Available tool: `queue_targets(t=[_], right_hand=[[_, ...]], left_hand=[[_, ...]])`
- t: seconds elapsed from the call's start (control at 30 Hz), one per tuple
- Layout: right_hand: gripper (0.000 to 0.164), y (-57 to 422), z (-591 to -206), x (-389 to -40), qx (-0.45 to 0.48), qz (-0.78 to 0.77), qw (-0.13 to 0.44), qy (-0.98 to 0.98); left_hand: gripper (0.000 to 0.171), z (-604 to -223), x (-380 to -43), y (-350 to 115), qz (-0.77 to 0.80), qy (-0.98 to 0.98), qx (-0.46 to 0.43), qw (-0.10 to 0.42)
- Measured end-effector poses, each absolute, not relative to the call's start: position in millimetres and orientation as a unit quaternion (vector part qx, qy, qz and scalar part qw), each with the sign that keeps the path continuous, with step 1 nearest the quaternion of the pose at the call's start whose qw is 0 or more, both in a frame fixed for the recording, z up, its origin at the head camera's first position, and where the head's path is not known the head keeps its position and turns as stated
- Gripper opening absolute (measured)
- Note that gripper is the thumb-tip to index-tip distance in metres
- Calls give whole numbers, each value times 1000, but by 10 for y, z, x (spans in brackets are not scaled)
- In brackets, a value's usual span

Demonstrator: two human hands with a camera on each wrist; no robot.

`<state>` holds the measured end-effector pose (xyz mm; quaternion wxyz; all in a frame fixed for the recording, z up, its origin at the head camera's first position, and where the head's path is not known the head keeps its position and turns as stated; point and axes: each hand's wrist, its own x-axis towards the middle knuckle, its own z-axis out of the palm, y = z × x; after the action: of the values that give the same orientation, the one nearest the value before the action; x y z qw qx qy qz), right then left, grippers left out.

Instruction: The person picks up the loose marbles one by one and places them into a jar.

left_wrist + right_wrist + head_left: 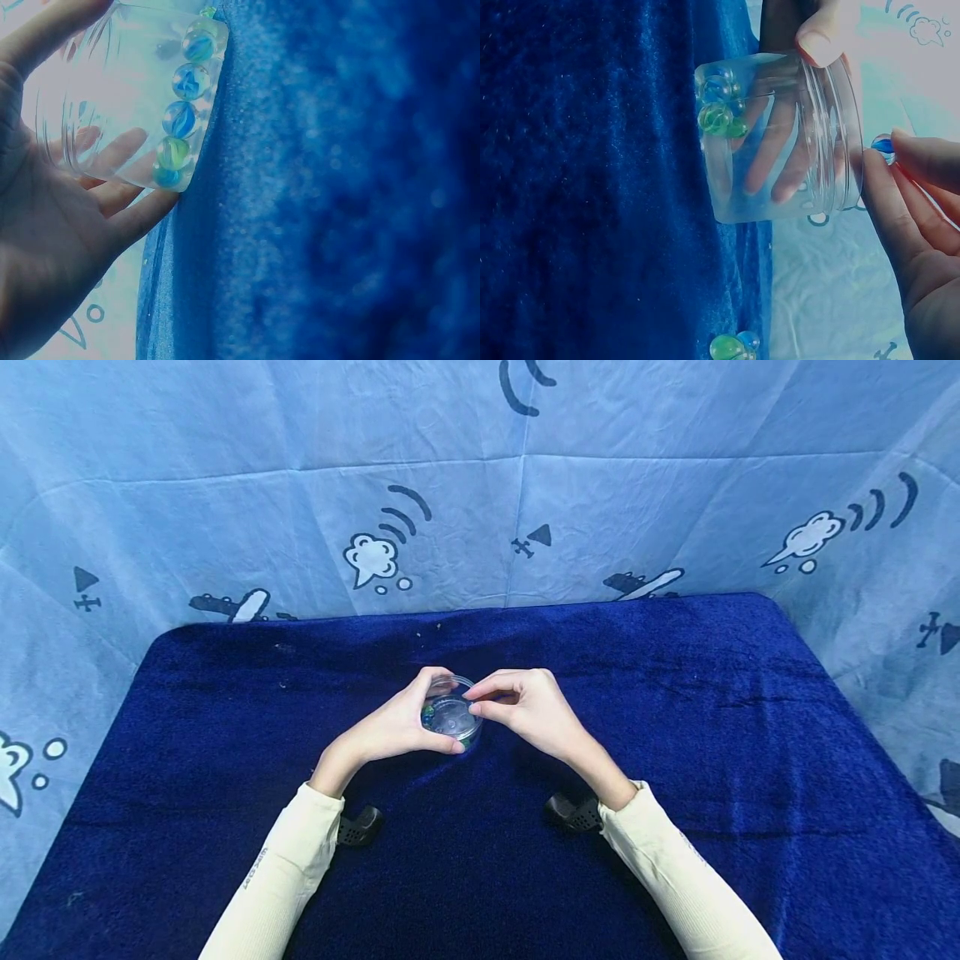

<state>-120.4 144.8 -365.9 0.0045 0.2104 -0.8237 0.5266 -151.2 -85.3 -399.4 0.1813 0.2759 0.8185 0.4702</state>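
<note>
A clear, round plastic jar is gripped by my left hand, thumb on the near side and fingers around the far side. Glass marbles with blue and green swirls lie along the jar's bottom in the left wrist view. Just outside the open mouth, my right hand pinches a clear marble with a blue core between thumb and forefinger. In the head view that marble is hidden by the fingertips.
A green marble and a blue one show at the bottom of the right wrist view. Dark blue plush cloth covers the table. Behind it hangs a light blue printed curtain. Black wrist devices sit below both cuffs.
</note>
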Motion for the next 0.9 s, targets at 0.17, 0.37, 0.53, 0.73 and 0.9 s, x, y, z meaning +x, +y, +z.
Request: queue_targets(t=[0.17,0.37,0.53,0.73,0.9], right_hand=[[11,1450,-3665,-1212,211,526,5,-824],[12,1448,-3657,-1205,211,533,4,-819],[12,1446,-3657,-1203,208,534,1,-819],[12,1443,-3655,-1206,211,533,2,-819],[11,1443,-3645,-1202,207,534,0,-820]], left_hand=[[94,-3985,-1509,-855,471,818,276,183],[93,-3984,-1508,-855,473,816,281,178],[93,-3988,-1507,-853,472,817,279,178],[92,-3997,-1506,-854,473,816,283,175],[93,-3999,-1504,-854,475,815,281,178]])
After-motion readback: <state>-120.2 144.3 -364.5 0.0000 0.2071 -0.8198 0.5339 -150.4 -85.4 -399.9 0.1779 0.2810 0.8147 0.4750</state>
